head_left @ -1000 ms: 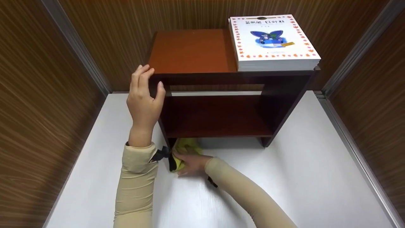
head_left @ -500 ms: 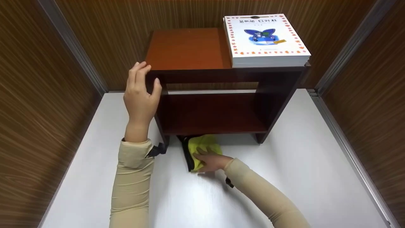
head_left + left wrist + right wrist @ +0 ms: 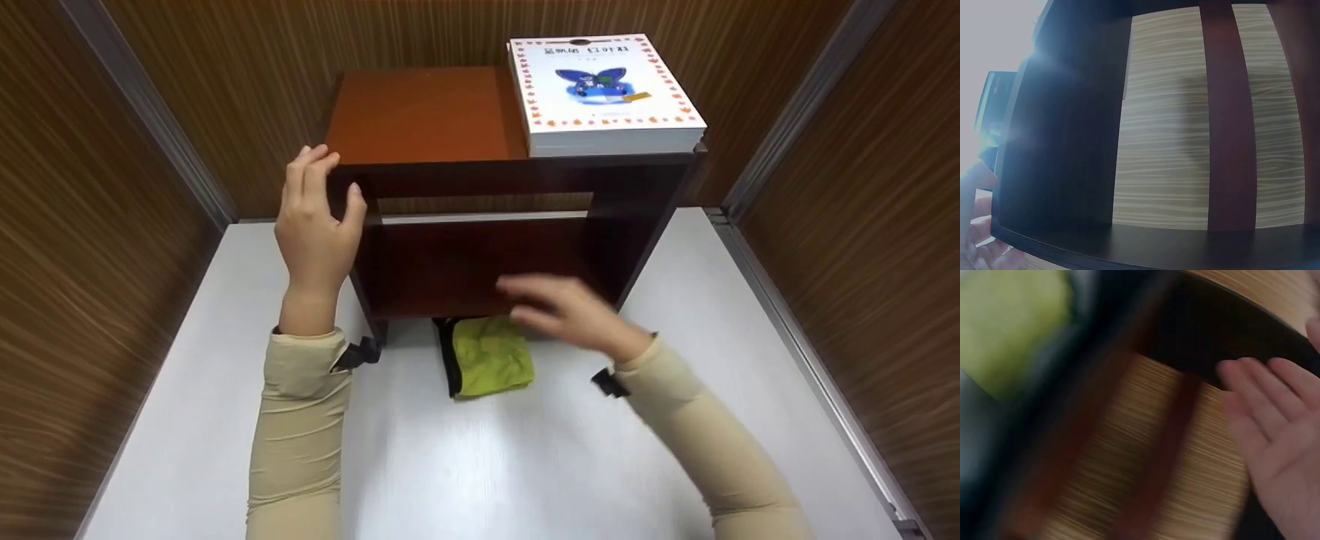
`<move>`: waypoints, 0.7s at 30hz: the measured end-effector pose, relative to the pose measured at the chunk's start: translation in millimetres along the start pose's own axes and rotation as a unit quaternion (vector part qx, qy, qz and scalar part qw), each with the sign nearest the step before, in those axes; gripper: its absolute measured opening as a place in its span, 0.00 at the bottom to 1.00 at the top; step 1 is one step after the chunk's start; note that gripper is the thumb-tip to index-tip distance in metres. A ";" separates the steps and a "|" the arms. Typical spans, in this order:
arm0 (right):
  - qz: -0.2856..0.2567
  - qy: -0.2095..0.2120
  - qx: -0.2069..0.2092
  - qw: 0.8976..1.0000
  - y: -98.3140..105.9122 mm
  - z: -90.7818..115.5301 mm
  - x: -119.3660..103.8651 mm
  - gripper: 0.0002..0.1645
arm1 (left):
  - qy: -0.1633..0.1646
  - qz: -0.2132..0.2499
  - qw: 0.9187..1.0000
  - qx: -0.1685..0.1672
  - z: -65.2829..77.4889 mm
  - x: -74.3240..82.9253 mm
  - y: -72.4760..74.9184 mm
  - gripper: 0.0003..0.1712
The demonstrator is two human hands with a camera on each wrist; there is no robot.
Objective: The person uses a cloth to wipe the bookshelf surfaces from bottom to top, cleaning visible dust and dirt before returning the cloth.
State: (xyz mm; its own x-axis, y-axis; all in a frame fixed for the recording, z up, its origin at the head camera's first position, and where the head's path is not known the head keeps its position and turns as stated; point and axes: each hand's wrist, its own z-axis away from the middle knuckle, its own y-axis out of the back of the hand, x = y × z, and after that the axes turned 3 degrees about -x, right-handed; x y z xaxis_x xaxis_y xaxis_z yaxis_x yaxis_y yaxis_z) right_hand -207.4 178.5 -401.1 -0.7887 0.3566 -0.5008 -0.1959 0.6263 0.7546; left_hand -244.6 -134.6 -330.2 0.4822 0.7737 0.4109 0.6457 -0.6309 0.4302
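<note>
My left hand rests at the top left corner of a dark reddish-brown wooden shelf, fingers at the upper edge and thumb by the front. In the left wrist view its fingers show at the shelf's edge. A folded yellow-green cloth with a black border lies on the white table under the shelf's lower board. My right hand is in the air before the shelf, above and right of the cloth, fingers extended and holding nothing. The right wrist view shows its palm facing the camera, with the cloth blurred at the left.
A stack of white books, a butterfly on the top cover, sits on the right of the shelf top. Wood-grain panels enclose the white table at the back and both sides.
My right hand slid the cloth rightward from the shelf's left leg, then let go and rose up and right. The left hand keeps its place on the shelf. The camera view shifts slightly.
</note>
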 end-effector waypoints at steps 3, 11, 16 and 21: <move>0.056 0.106 0.196 0.973 41.2 -12.2 -14.3 0.18 | 0.000 -0.002 1.000 0.000 -1.0 -1.1 0.9 0.20; 0.183 0.065 0.495 0.847 120.5 -23.3 -19.2 0.19 | -0.004 -0.003 1.000 0.004 0.3 -1.2 -2.0 0.19; 0.164 0.023 0.489 0.856 134.3 -15.0 6.0 0.19 | 0.008 0.007 1.000 0.015 1.6 -1.8 -2.8 0.19; 0.130 0.018 0.476 0.870 137.7 -7.1 31.9 0.19 | 0.000 0.002 1.000 0.018 1.7 -3.3 -3.9 0.19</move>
State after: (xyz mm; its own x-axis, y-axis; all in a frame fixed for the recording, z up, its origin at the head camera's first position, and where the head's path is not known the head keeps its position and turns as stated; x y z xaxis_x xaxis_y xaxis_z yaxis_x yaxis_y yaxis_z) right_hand -263.7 271.2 -310.1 -0.7557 0.5606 -0.3385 0.5492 0.8241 0.1389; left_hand -247.6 -134.6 -334.6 0.4848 0.7715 0.4120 0.6653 -0.6311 0.3990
